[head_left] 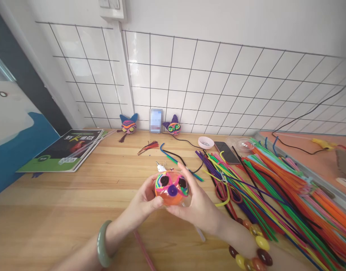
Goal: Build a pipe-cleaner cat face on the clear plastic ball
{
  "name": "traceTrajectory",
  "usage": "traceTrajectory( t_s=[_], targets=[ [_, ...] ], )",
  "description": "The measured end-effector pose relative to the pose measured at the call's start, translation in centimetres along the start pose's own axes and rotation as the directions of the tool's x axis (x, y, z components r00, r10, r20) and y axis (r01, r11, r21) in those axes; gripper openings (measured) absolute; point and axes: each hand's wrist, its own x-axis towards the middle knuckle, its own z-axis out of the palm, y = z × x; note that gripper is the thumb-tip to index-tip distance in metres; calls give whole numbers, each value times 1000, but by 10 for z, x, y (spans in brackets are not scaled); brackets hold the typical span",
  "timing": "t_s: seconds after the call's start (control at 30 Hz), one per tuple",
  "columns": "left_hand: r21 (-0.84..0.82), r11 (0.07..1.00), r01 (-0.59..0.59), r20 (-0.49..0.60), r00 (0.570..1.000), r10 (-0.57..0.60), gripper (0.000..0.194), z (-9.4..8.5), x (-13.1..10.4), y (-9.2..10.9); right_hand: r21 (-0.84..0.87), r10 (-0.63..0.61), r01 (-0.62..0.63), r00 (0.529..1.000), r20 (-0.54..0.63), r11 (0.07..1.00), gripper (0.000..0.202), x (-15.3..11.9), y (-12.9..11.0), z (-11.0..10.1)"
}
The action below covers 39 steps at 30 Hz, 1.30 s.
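Note:
Between my two hands is a clear orange ball (173, 198) decorated with coloured pipe cleaners that form a face, with dark round eyes and a purple coiled nose. My left hand (147, 197) grips its left side, thumb at the lower front. On the right side, my right hand (197, 201) holds it with fingers above and thumb below. Just behind the ball lies a white-tipped tool (161, 166), perhaps a glue gun, mostly hidden. A translucent stick (200, 234) rests on the table under my right hand.
Many pipe cleaners (263, 188) spread over the right side, with red-handled scissors (222, 192) among them. Two finished-looking cat faces (128, 125) and a phone (155, 121) lean on the wall. A pink bowl (206, 142), dark phone (226, 152) and magazine (68, 148) lie around.

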Motion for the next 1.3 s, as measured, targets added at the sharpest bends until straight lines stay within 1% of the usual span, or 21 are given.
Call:
traceTrajectory(
  t_s=[0.07,0.1,0.17,0.23,0.27,0.33,0.4,0.47,0.6,0.7,0.77,0.8,0.87,0.93,0.97,1.0,1.07,1.13,1.2,1.27,1.3],
  targets=[
    [-50,998,37,7,999,-37,54,-4,2,2,104,-7,10,999,-34,994,94,4,5,-4],
    [-74,996,47,-23,999,-49,47,-8,4,4,151,-15,25,998,-64,988,92,7,8,-7],
    [-105,994,-11,-172,985,-8,27,-16,9,5,217,-32,66,988,-154,974,88,14,16,-15],
    [-77,996,-53,-321,947,26,5,-25,14,7,217,-45,95,973,-227,972,86,19,24,-22],
    [-79,995,-57,-361,932,25,5,-29,17,8,183,-61,114,961,-270,977,86,21,26,-25],
    [-90,994,-69,-417,909,25,8,-34,20,9,86,-108,145,935,-338,986,89,23,29,-28],
    [-103,992,-68,-442,897,16,8,-35,22,11,7,-153,167,922,-357,986,93,22,28,-27],
    [-105,993,-56,-447,894,3,9,-33,22,13,-35,-172,170,926,-335,985,95,20,26,-24],
    [-83,996,-43,-424,906,4,10,-32,22,14,-100,-189,166,935,-301,981,94,15,24,-17],
    [-19,999,-42,-428,903,30,15,-32,21,13,-155,-226,188,931,-287,970,96,12,27,-13],
    [86,996,-39,-448,891,73,23,-32,21,13,-178,-242,200,934,-261,963,98,10,29,-12],
    [148,988,-45,-456,883,108,30,-32,20,13,-186,-247,204,937,-248,961,98,9,29,-12],
    [248,965,-81,-459,867,191,51,-31,19,13,-199,-250,207,943,-221,958,99,7,29,-12],
    [290,949,-121,-447,860,247,68,-28,18,14,-210,-253,209,945,-209,955,99,6,28,-11],
    [296,946,-131,-436,863,256,71,-26,17,15,-216,-257,213,945,-204,953,100,5,27,-11],
    [302,945,-129,-423,870,254,71,-24,15,16,-223,-261,216,945,-198,951,101,5,27,-10],
    [319,940,-119,-368,899,238,64,-19,11,16,-241,-276,230,945,-177,943,101,4,25,-9],
    [322,937,-135,-257,940,224,60,-16,6,16,-267,-293,248,946,-142,931,101,3,24,-7],
    [309,940,-148,-118,974,192,65,-13,0,14,-296,-327,283,939,-109,912,99,3,24,-4],
    [305,941,-145,2,989,151,74,-11,-5,12,-324,-368,327,927,-75,888,97,2,23,-1],
    [309,941,-136,46,991,128,77,-10,-7,11,-335,-385,345,921,-60,877,96,2,23,0]
  ],
)
